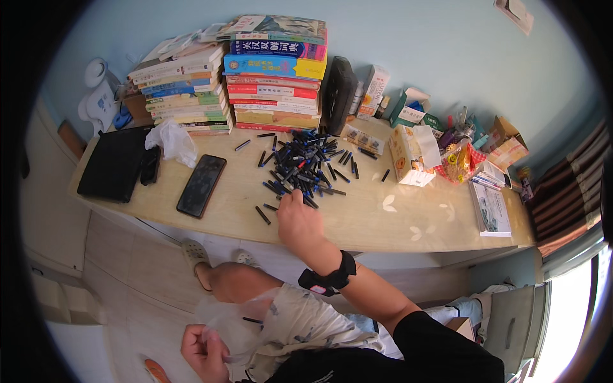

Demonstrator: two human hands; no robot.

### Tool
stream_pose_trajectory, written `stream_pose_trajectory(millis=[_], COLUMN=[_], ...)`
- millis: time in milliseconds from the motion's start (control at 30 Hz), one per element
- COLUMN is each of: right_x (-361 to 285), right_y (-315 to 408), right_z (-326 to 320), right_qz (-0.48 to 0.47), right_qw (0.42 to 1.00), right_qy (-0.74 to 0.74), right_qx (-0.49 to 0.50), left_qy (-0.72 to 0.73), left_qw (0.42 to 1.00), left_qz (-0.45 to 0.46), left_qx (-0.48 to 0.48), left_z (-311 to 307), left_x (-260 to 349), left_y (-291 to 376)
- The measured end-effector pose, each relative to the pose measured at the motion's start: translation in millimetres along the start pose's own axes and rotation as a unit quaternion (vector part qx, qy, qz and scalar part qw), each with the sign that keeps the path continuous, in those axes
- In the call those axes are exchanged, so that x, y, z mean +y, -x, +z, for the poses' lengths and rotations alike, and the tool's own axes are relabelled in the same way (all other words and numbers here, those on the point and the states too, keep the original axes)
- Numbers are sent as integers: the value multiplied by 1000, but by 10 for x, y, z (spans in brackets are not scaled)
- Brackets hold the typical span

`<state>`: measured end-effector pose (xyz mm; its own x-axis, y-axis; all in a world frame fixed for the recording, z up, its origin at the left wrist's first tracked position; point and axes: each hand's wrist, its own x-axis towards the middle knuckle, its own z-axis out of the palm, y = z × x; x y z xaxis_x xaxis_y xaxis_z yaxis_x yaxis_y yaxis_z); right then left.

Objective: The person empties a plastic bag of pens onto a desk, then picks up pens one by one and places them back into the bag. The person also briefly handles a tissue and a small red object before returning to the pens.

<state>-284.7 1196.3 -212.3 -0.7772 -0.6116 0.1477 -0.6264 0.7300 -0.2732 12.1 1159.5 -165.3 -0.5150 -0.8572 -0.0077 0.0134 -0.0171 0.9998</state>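
Note:
A pile of small black ink cartridges [306, 160] with blue ends lies on the wooden desk [354, 215]. My right hand [300, 222], with a black band on its wrist, reaches to the near edge of the pile. Its fingertips are at the cartridges; whether they grip one I cannot tell. Low over my lap, my left hand [206, 352] pinches a thin clear plastic bag [234, 316] between thumb and fingers. One dark cartridge [252, 320] shows in the bag. Single cartridges lie scattered around the pile.
Left of the pile are a smartphone [201, 185], a crumpled white plastic bag [173, 142] and a black laptop [115, 165]. Stacked books [275, 91] stand behind it. At right are a tissue pack [413, 155], small boxes and a book [490, 209].

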Motion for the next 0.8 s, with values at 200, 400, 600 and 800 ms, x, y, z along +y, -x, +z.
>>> stream_pose_trajectory(millis=[200, 400, 600, 800], right_x=[206, 263, 185, 205], right_y=[172, 467, 706, 820], right_z=[-174, -592, -812, -875], right_qz=[-33, -37, -6, -26], right_qw=[974, 901, 841, 816], right_qy=[-215, -433, -526, -544], right_qx=[71, -12, -123, -192], left_qy=[-7, -10, -5, -10], left_qw=[1000, 1000, 1000, 1000], left_qz=[-12, -11, 0, -2], left_qx=[3, -2, -6, -1], left_z=[19, 35, 30, 24], left_x=[11, 20, 29, 38], left_y=[5, -14, -9, 42])
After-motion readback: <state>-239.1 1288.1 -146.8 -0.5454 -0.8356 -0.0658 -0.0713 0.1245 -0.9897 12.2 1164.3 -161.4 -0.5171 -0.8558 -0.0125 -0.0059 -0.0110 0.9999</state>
